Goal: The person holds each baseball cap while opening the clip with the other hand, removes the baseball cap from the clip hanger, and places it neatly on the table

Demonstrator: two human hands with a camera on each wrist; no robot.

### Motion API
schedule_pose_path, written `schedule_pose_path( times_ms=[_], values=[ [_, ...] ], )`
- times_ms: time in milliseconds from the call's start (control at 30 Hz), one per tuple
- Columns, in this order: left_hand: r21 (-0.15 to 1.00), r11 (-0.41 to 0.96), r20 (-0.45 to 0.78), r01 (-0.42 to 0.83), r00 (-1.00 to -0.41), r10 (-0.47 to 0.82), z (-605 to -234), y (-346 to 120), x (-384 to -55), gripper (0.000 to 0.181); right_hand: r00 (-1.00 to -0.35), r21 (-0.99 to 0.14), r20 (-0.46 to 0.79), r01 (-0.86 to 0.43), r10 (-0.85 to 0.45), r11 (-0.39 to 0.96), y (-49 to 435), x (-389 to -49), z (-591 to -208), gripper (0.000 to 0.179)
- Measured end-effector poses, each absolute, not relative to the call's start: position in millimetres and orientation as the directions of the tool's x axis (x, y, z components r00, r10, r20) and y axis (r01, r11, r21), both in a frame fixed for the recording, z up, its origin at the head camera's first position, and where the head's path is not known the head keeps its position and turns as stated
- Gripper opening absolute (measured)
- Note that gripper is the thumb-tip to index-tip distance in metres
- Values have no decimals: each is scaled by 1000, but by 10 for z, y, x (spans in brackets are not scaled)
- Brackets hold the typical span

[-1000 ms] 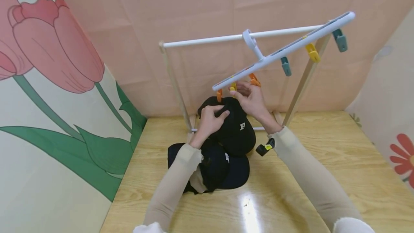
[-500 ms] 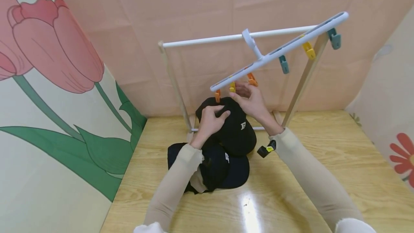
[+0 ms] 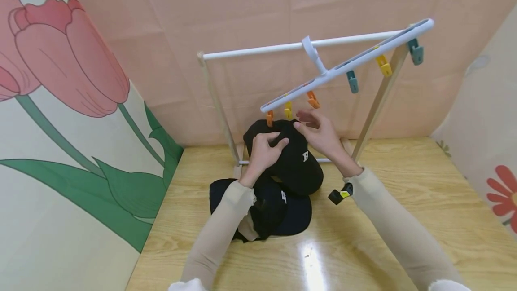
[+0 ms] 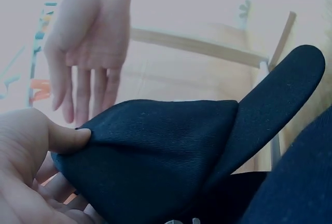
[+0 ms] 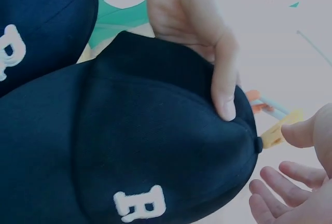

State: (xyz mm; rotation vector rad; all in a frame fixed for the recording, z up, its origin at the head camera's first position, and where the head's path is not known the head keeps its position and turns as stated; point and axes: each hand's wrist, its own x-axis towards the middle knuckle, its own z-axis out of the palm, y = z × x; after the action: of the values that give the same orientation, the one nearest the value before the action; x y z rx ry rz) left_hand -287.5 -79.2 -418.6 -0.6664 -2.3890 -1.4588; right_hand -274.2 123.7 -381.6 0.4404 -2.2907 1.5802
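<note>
A black baseball cap (image 3: 296, 165) with a white letter hangs under the low left end of a white clip hanger (image 3: 347, 66). My left hand (image 3: 263, 152) pinches its crown, thumb on the outside and fingers underneath, as the left wrist view shows. At the cap's top edge are an orange clip (image 3: 269, 119) and a yellow clip (image 3: 288, 112); in the right wrist view the yellow clip (image 5: 277, 130) meets the top button. My right hand (image 3: 321, 134) is just right of that clip, its fingers apart and holding nothing.
The hanger hooks over a white rail (image 3: 258, 50) on a wooden stand (image 3: 379, 102). More dark caps (image 3: 268, 210) lie stacked on the wood-grain table (image 3: 404, 201) below. Another orange clip (image 3: 313, 99), teal clips and a second yellow clip (image 3: 383, 65) line the hanger.
My right hand has let go of the yellow clip and drawn slightly right and down. The hanger's right end has swung a little left. My left hand stays on the cap.
</note>
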Motion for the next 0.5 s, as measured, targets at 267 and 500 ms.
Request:
schedule_pose_path(
  times_ms=[267,500],
  values=[
    [786,343,457,515,-857,240,-4182,-778,-2835,12,-921,-845,388,-373,-39,383,1416,-2645,-3981,45],
    [780,333,481,530,-848,224,-4175,-772,-2796,12,-941,-846,339,-308,-8,435,1597,-2608,-4155,44]
  ],
)
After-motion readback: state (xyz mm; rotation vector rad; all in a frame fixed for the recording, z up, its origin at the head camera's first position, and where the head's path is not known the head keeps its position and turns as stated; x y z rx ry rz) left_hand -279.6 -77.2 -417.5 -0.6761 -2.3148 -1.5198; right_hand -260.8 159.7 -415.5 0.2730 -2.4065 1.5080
